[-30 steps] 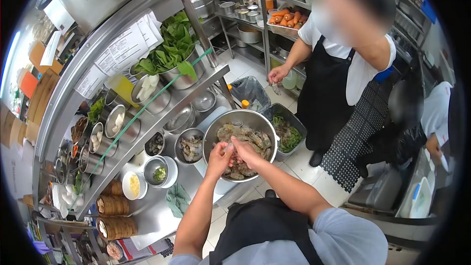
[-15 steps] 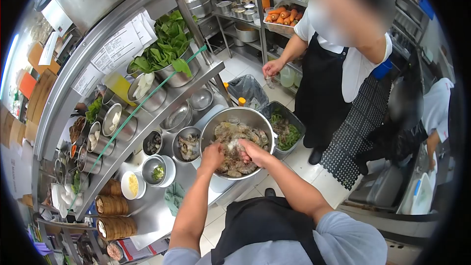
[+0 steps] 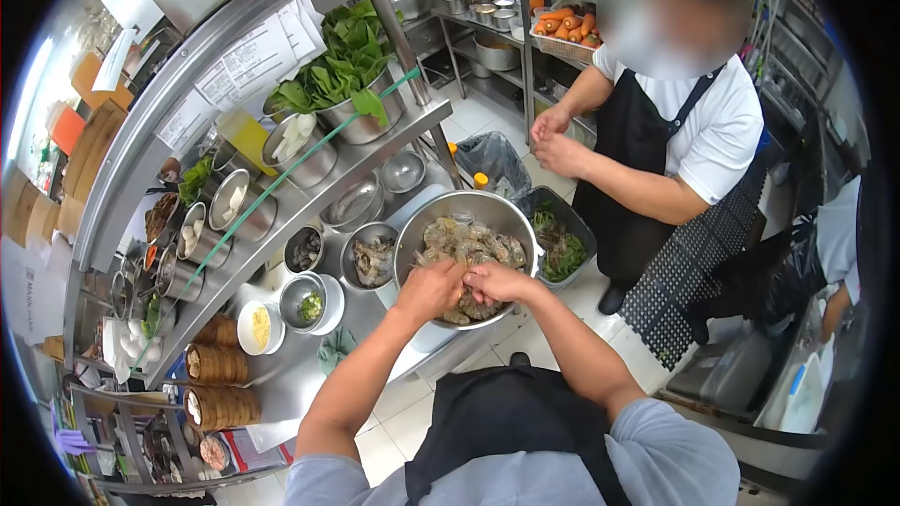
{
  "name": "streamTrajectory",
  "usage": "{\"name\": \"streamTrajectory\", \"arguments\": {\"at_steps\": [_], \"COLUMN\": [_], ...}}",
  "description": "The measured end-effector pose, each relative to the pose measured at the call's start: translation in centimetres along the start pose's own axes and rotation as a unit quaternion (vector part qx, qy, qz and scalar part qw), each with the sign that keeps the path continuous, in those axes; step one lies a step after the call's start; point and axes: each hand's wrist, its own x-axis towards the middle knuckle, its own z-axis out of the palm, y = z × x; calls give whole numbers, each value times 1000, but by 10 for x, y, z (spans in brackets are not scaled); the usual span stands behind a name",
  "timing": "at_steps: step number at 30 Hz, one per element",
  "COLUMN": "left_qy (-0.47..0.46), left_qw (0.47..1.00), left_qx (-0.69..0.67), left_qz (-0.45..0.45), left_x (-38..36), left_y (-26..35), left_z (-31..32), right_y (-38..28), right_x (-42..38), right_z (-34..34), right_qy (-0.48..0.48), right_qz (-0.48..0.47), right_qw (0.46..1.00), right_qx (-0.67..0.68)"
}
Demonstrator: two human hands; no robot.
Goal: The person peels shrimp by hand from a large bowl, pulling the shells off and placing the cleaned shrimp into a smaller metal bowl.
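Note:
A large steel bowl (image 3: 530, 225) full of raw shrimp (image 3: 464, 242) stands at the counter's edge. Over its near part my left hand (image 3: 433, 290) and my right hand (image 3: 494, 284) meet, fingers closed and pinched together above the shrimp. Whatever lies between the fingertips is too small to make out. Left of the large bowl is a smaller bowl of shrimp pieces (image 3: 373, 260). A small bowl of dark pieces (image 3: 304, 250) and a bowl with chopped greens (image 3: 311, 305) are farther left.
A bin with leafy scraps (image 3: 562, 253) and a lined bin (image 3: 495, 164) stand beyond the bowl. A co-worker (image 3: 647, 131) stands at the right, hands together. A shelf with containers (image 3: 309, 183) runs along the left. A green cloth (image 3: 335, 347) lies on the counter.
My hands have come together over the bowl's near side; they were apart before. The co-worker's raised arm has come down, and both their hands now meet. The view has shifted slightly.

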Motion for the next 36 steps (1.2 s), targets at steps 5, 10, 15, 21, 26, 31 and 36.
{"name": "streamTrajectory", "arguments": {"at_steps": [5, 10, 15, 21, 26, 31, 36], "left_qy": [-2, 2, -21, -83, -156, -60, 137], "left_qw": [999, 999, 1000, 996, 943, 746, 610], "left_qx": [20, 39, 15, 20, -272, -620, -726], "left_qz": [29, 25, 5, 6, -111, -237, -289], "left_x": [-1, -1, 4, 7, 4, -13, -10], "left_y": [4, 0, -9, -7, -28, -36, -2], "left_z": [-2, 8, 12, 4, 10, 52, 88], "right_y": [14, 1, 19, 24, -2, 5, 75], "right_x": [4, 4, 19, 18, -8, 0, 62], "right_z": [5, 4, 0, -11, -13, 1, 34], "right_qy": [-36, 29, 68, -12, -53, -43, 294], "right_qz": [-19, -6, -107, -136, 51, 33, -128], "right_qw": [998, 993, 968, 966, 997, 957, 945], "right_qx": [53, -111, -216, -221, -8, 286, 54]}}
